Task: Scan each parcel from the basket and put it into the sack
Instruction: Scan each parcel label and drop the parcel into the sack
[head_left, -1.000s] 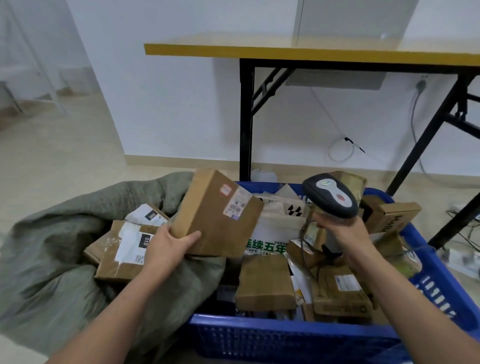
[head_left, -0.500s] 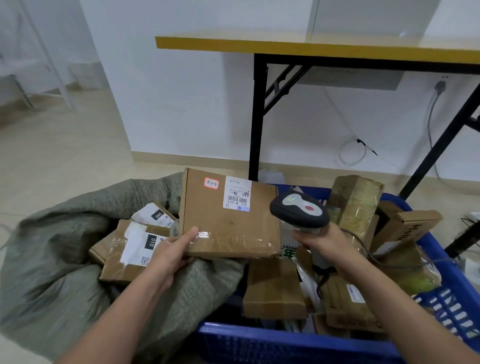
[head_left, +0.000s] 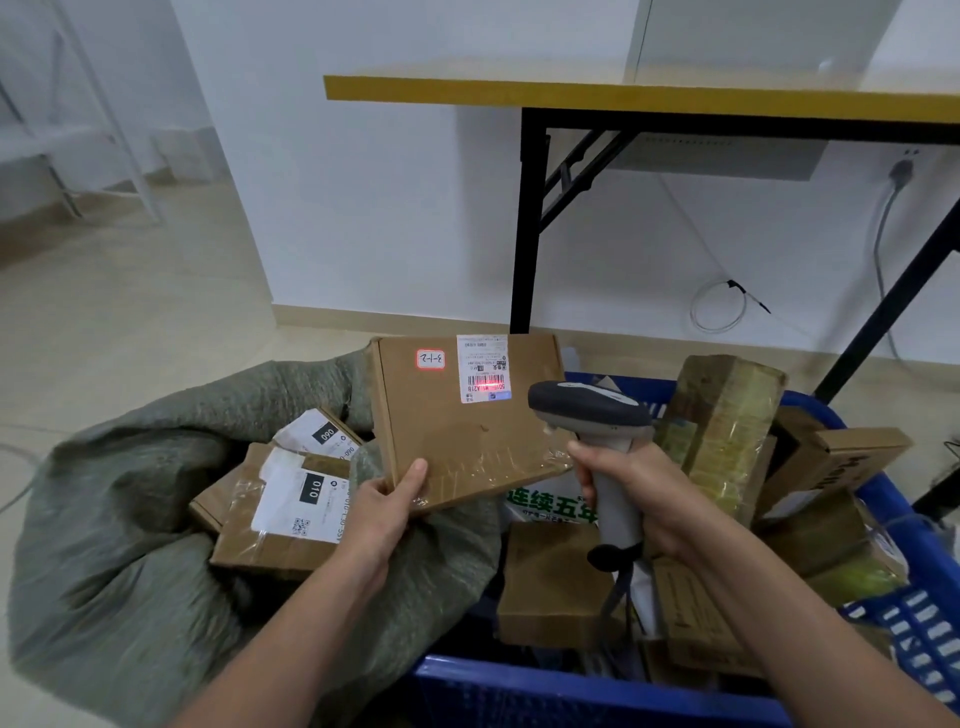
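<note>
Folding table, yellow edge and black legs, stands against the white wall behind the work spot. A coiled cable hangs on the wall under it, and a plug sits in a socket further right.

Parcel is a flat brown box held in the air over the join of sack and basket, its face tilted towards the person. It hides part of the sack's far edge. The label sits at the parcel's top, with a red line across the barcode.

Left hand grips the parcel's near left corner, thumb on top and fingers underneath. Right hand is curled round the handle of the scanner. The scanner head covers the parcel's right edge and points at the label.

Sack is grey-green with its mouth open. Inside are two taped boxes, one marked "010" and one marked "060".

Basket is blue plastic and heaped with brown boxes. These include a tall taped one at the back and a small one at the near side.
</note>
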